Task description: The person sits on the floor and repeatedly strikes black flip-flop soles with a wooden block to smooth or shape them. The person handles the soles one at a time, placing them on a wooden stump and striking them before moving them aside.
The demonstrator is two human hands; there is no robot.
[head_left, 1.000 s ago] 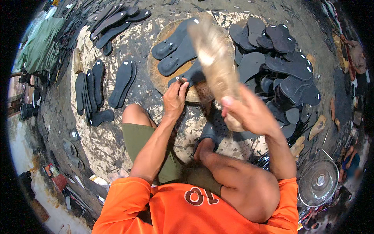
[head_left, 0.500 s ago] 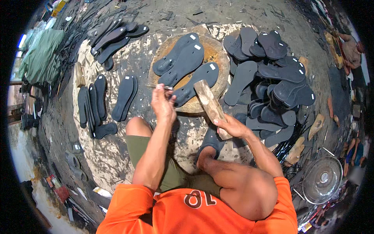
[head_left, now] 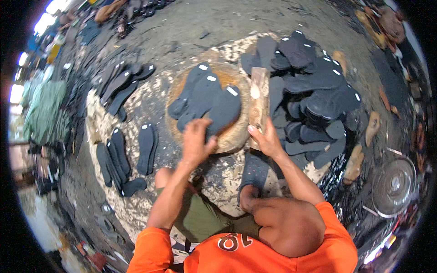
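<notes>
Three dark shoe soles with small white labels lie overlapping on a round wooden block (head_left: 236,140): a left sole (head_left: 189,88), a middle sole (head_left: 207,98) and a right sole (head_left: 227,109). My left hand (head_left: 195,143) is open, palm down, its fingers spread at the near ends of the middle and right soles. Nothing shows in it, though its palm is hidden. My right hand (head_left: 267,141) is closed round the lower end of a worn wooden bat (head_left: 259,91), which points away from me beside the block's right edge.
A large pile of dark soles (head_left: 318,104) is heaped to the right. Smaller groups of soles (head_left: 145,148) lie at the left and far left. A round fan (head_left: 393,184) stands at the lower right. Scraps litter the floor (head_left: 218,25).
My left hand has come down onto the soles; the small metal tool it held no longer shows. The bat in my right hand has swung more upright. The view has shifted.
</notes>
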